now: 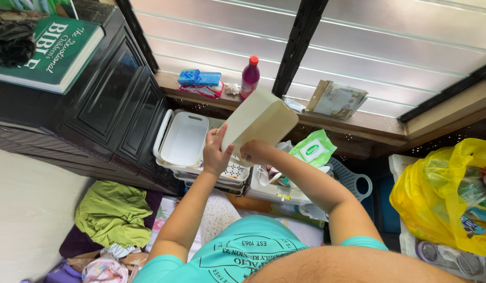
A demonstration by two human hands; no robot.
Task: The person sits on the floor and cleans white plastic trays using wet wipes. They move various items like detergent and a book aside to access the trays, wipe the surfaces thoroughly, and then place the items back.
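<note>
Hands meet on a cream plastic container [260, 121], raised and tilted with its bottom toward the camera. The left hand [217, 153] grips its lower left edge, thumb up along the side, fingers closed around the rim. The right hand [253, 151] clasps the lower right edge, fingers curled under (how far they wrap I cannot tell).

Directly below the hands sits a stack of white baskets [183, 139], the top one empty. Just right of the right hand lies a green pack of wipes [312, 148]. Beyond the container, on the wooden sill [368, 123], stand a purple bottle with a red cap [250, 77] and a blue packet [199, 78]. Well to the right of the right forearm bulges a yellow plastic bag [442, 194]. Down left of the left arm lies a green cloth [113, 212].
</note>
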